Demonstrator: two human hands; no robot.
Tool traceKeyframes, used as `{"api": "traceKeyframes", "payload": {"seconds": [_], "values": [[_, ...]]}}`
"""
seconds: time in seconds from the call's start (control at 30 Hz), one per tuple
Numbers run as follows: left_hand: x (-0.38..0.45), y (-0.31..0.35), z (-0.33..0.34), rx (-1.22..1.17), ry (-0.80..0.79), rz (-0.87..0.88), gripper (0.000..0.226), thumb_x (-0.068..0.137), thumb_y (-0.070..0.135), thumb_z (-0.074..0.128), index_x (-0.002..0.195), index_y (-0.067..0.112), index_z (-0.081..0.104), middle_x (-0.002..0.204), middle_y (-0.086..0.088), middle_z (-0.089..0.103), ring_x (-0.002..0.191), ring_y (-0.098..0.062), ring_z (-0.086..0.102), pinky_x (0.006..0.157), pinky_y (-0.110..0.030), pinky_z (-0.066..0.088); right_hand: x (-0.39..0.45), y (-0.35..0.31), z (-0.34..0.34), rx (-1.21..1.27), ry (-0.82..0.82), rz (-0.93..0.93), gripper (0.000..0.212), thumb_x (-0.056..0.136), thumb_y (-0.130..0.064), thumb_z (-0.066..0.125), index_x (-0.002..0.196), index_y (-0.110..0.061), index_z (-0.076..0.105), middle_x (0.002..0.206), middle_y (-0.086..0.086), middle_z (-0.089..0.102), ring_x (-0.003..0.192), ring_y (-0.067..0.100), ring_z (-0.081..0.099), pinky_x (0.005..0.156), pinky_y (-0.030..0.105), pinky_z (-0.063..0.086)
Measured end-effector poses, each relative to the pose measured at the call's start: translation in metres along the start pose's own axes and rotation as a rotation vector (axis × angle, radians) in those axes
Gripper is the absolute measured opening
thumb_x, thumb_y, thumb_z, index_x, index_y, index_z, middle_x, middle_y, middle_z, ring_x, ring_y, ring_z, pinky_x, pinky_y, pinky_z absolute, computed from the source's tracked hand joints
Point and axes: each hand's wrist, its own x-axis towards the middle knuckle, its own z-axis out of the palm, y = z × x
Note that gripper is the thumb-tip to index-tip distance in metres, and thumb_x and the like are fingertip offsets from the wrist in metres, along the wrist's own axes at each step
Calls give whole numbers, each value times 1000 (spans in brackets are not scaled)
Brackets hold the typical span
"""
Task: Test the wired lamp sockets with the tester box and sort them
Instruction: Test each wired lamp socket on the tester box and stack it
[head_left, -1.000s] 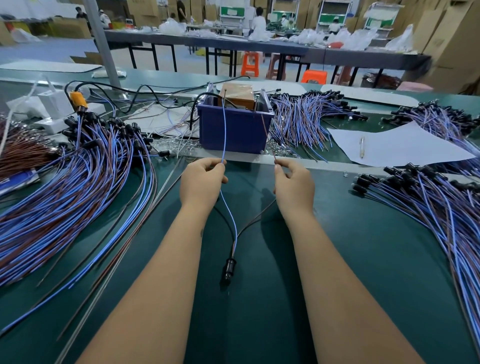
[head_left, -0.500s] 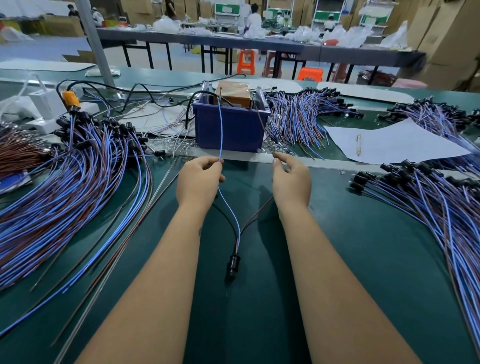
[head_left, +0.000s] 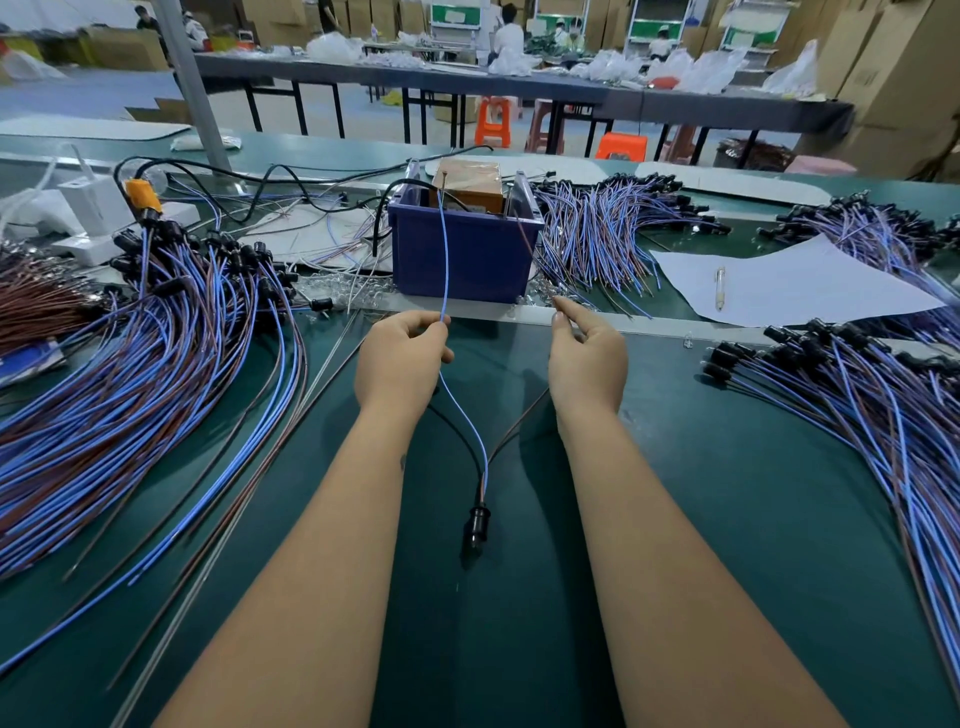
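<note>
Bright, even overhead light casts soft shadows beneath the forearms; wide-angle distortion bends the edges, and the background is slightly soft.

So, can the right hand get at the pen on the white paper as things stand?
Probably yes, but not at once. The pen lies uncovered on the paper, with bare table between it and the right hand. However, that hand pinches the brown wire, so it should release it first.
</note>
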Motion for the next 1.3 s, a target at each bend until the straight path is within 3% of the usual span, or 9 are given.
{"api": "traceKeyframes", "payload": {"seconds": [0.3, 0.53, 0.7, 1.0, 1.3], "values": [[-2, 1, 0, 8, -10, -7, 15, 83, 31, 55, 83, 35, 70, 59, 11, 67, 66, -14, 61, 80, -44, 54, -1, -1, 0, -57, -69, -11, 28, 98, -33, 49, 118, -41, 66, 76, -17, 56, 57, 6, 44, 63, 28, 41], [-2, 1, 0, 26, -7, -4, 15, 85, 30, 55, 83, 34, 70, 57, 13, 66, 62, -11, 57, 66, -32, 46, -3, -2, 0, -74, -95, -40, 26, 98, -37, 50, 118, -42, 66, 67, -20, 54, 58, 6, 46, 62, 27, 40], [-4, 3, -1, 34, 5, -22, 16, 80, 32, 55, 81, 30, 71, 56, 11, 66, 62, -12, 57, 68, -34, 50, -4, -2, 0, -59, -99, -67, 27, 97, -36, 51, 119, -40, 66, 85, -18, 64, 73, 7, 50, 68, 28, 43], [-4, 5, -1, 55, 9, -34, 16, 79, 31, 57, 72, 28, 71, 57, 9, 67, 58, -13, 56, 69, -38, 55, -2, 2, 1, -64, -102, -84, 28, 96, -36, 51, 119, -41, 66, 65, -22, 51, 59, 3, 43, 60, 25, 36], [-4, 6, -1, 49, 0, -34, 16, 77, 33, 56, 72, 30, 71, 57, 9, 67, 59, -13, 57, 71, -41, 56, -3, 1, 0, -72, -103, -80, 27, 96, -38, 51, 118, -43, 66, 71, -22, 56, 65, 3, 49, 61, 26, 38]]}}
